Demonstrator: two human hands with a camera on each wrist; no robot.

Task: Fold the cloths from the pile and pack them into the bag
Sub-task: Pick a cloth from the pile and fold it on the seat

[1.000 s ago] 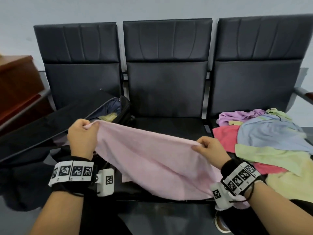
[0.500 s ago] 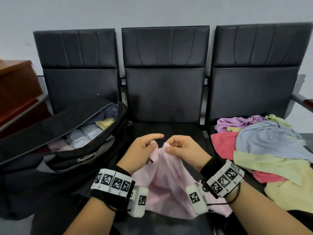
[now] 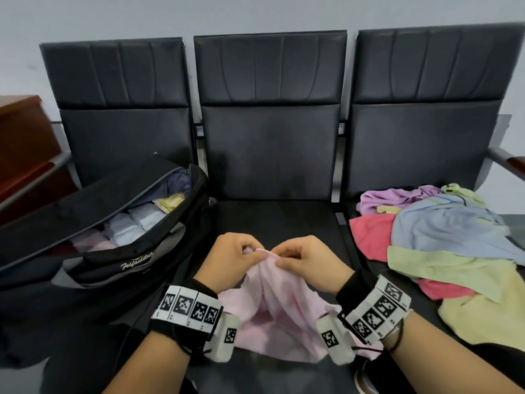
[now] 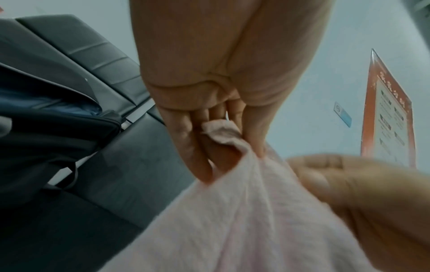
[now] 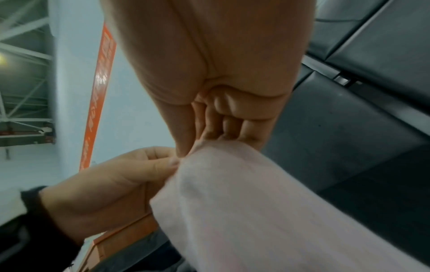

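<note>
At lower centre of the head view, both hands pinch a pink cloth (image 3: 272, 308) at its top edge.
Left hand (image 3: 231, 260) and right hand (image 3: 309, 261) grip it with curled fingers; several folded cloths already sit in the bag (image 3: 119, 260) at left, while the pile (image 3: 454, 251) at right remains large.

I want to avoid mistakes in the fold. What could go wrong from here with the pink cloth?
1. Both hands, left hand and right hand, pinch the pink cloth only at its top corners; a corner might slip and undo the fold.
2. The cloth hangs bunched with ridges, so the fold may set crooked.
3. The bag already holds folded cloths, so the remaining space looks tight.
</note>
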